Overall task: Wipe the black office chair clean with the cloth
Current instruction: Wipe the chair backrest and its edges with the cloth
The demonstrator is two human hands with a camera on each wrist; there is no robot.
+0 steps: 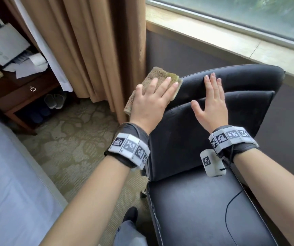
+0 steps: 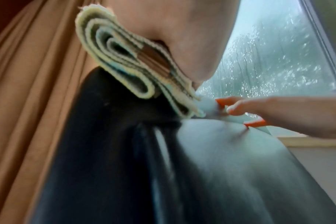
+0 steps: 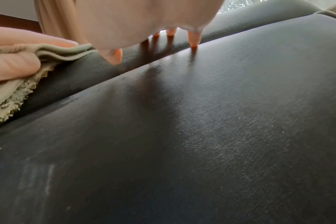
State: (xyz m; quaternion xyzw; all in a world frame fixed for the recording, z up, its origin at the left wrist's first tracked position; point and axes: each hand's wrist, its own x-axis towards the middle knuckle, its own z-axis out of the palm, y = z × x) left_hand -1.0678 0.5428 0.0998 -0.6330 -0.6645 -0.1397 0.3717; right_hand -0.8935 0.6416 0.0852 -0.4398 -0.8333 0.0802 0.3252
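The black office chair (image 1: 187,142) fills the right half of the head view, its padded back toward the window and its seat (image 1: 195,210) nearest me. A folded olive-tan cloth (image 1: 158,73) lies over the upper left corner of the back. My left hand (image 1: 153,100) rests flat on it with stretched fingers. From the left wrist, the folded cloth (image 2: 113,60) sits under the palm on the chair (image 2: 220,166). My right hand (image 1: 211,103) lies flat on the back's upper cushion, fingers spread, holding nothing. In the right wrist view its fingertips (image 3: 193,42) touch the leather (image 3: 201,121) beside the cloth (image 3: 13,97).
A brown curtain (image 1: 89,50) hangs just left of the chair. The window sill (image 1: 213,32) runs behind it. A wooden side table (image 1: 18,91) with papers and slippers (image 1: 54,101) stands far left. A blue-sheeted bed (image 1: 9,174) borders the patterned carpet (image 1: 75,148).
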